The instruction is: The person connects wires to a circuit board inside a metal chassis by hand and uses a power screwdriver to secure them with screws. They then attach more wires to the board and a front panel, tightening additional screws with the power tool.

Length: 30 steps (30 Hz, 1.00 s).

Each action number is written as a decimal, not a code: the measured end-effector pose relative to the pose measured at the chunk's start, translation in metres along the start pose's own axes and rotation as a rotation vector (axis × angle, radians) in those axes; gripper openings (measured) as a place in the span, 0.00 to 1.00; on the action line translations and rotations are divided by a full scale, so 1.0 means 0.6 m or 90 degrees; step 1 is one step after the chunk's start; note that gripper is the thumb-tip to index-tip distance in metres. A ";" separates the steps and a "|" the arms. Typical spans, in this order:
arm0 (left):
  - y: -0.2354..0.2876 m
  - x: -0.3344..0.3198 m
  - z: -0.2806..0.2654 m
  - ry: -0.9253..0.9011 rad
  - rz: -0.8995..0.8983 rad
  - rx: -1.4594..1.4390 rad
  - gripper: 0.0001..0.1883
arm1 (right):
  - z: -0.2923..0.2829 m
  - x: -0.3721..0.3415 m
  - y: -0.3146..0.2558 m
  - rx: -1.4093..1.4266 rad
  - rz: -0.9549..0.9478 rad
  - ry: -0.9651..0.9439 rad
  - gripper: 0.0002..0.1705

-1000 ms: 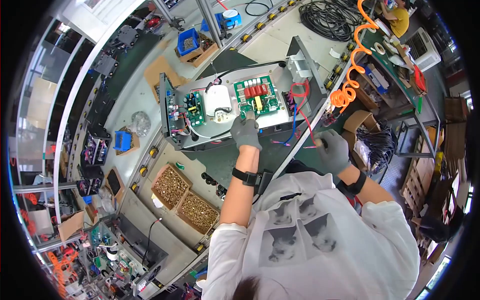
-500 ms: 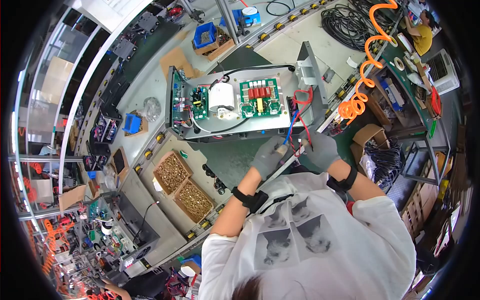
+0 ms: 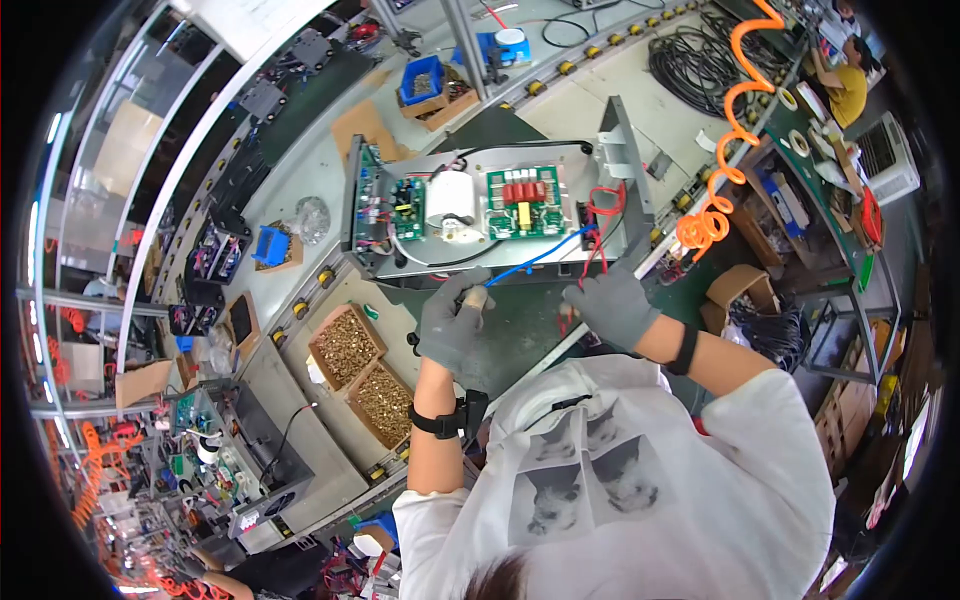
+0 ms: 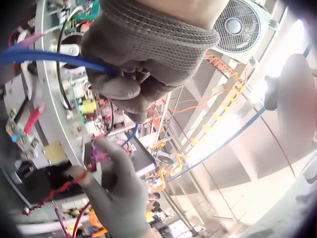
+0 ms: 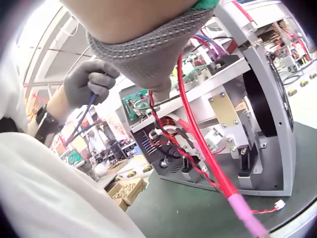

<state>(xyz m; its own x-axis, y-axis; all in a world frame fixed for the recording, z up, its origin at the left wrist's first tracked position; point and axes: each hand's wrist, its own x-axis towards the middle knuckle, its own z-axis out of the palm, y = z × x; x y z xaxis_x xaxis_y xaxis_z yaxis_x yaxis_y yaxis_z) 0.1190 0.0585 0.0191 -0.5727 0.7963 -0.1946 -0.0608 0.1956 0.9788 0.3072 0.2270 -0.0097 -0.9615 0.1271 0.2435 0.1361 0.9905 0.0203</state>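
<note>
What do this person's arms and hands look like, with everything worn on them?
The left hand and right hand wear grey gloves with textured, knitted cuffs; green edging shows at the right cuff. Both arms have black wrist straps, the left one carrying a boxy black device. The white sleeves are short.

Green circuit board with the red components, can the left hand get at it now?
Probably, yes: the open chassis leaves the green circuit board exposed, though the left hand grips the blue wire.
</note>
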 end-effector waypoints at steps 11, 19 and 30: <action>-0.111 -0.055 0.006 -0.243 -0.010 0.217 0.17 | -0.136 0.379 0.132 0.464 0.291 -0.035 0.22; -0.036 -0.095 0.004 -0.314 0.007 -0.136 0.21 | -0.187 0.292 0.088 0.143 0.039 -0.121 0.22; -0.051 0.034 0.171 -0.599 0.130 -0.052 0.21 | -0.108 -0.050 0.023 0.099 0.575 -0.271 0.15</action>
<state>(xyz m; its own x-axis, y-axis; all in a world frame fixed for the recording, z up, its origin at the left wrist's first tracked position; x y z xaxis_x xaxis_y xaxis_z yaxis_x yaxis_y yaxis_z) 0.1933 0.1276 -0.0211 0.3093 0.9500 0.0433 -0.1101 -0.0094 0.9939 0.3536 0.2333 0.0460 -0.5233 0.8109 -0.2620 0.8518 0.5064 -0.1344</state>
